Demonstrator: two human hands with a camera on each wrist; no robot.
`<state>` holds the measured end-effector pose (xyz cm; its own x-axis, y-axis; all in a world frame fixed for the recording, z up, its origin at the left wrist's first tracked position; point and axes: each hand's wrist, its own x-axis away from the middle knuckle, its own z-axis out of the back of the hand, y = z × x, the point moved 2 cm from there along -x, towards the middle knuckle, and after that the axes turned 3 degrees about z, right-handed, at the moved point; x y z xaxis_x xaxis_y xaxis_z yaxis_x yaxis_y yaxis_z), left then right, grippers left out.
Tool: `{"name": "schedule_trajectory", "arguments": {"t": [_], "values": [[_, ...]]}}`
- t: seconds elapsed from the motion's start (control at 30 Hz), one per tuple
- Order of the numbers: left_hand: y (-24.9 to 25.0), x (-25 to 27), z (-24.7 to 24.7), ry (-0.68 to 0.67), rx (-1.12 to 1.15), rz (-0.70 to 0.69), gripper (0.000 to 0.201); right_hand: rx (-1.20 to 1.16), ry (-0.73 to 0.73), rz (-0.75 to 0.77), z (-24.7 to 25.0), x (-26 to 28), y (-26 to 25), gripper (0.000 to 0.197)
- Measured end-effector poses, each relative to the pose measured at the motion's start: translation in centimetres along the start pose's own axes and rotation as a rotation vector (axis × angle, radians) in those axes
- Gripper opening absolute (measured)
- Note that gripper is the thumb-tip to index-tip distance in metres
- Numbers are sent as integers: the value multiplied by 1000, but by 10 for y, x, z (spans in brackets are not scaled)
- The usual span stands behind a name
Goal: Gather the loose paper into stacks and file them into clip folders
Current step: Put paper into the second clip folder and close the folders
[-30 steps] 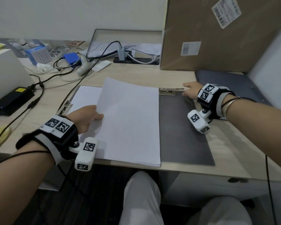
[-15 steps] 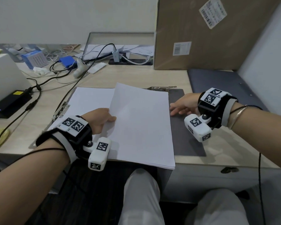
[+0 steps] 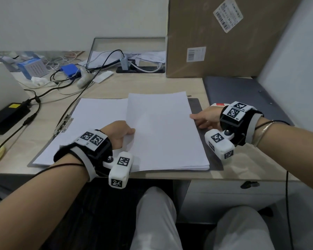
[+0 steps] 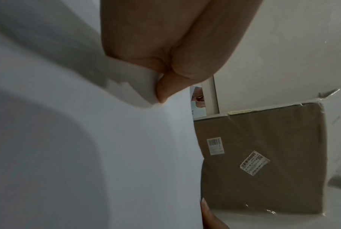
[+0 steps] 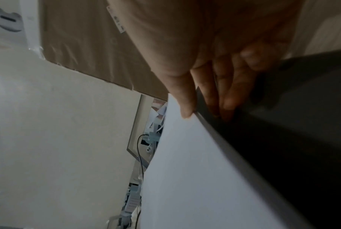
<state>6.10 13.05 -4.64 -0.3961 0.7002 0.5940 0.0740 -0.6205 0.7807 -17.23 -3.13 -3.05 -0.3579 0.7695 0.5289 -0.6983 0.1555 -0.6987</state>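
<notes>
A thick stack of white paper (image 3: 163, 130) lies on a dark grey clip folder (image 3: 197, 105) at the desk's front edge and covers most of it. My left hand (image 3: 128, 132) pinches the stack's left edge, thumb on top; the left wrist view shows the thumb and fingers of that hand (image 4: 161, 94) closed on the stack (image 4: 126, 155). My right hand (image 3: 193, 118) holds the stack's right edge. In the right wrist view the thumb (image 5: 185, 108) lies on the paper (image 5: 195, 170) and the fingers (image 5: 226, 105) reach below, against the folder (image 5: 302, 124).
A second clip folder with paper (image 3: 90, 121) and a metal clip (image 3: 63, 123) lies at the left, partly under the stack. A dark blue folder (image 3: 242, 94) lies at the right. A tall cardboard box (image 3: 224, 37) stands behind. Cables (image 3: 43, 92) and a black adapter (image 3: 5, 116) crowd the left.
The stack has slid right onto the dark folder and now hides its clip. My right hand left the clip and came back to the stack's right edge.
</notes>
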Motion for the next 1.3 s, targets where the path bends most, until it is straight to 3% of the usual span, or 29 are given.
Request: {"name": "schedule_trajectory", "arguments": {"t": [0.07, 0.2, 0.3, 0.47, 0.77, 1.23, 1.3], "values": [[-1, -2, -1, -27, -12, 11, 33, 18, 15, -33, 0, 3, 2, 15], [-2, -7, -2, -41, -52, 20, 32, 80, 45, -64, 1, 5, 10, 17], [0, -7, -5, -34, -52, 1, 13, 77, 93, -60, 3, 4, 13, 18], [4, -16, -3, 22, 10, -17, 22, 17, 153, -43, 7, 2, 13, 13], [6, -22, 5, 18, -2, -18, 10, -53, 127, -45, 6, 0, 14, 4], [7, -30, -1, 30, 61, -24, 13, -15, 196, -17, 7, -1, 13, 14], [6, -32, 1, 40, 69, -27, 17, -13, 200, 12, 7, -5, 14, 24]]}}
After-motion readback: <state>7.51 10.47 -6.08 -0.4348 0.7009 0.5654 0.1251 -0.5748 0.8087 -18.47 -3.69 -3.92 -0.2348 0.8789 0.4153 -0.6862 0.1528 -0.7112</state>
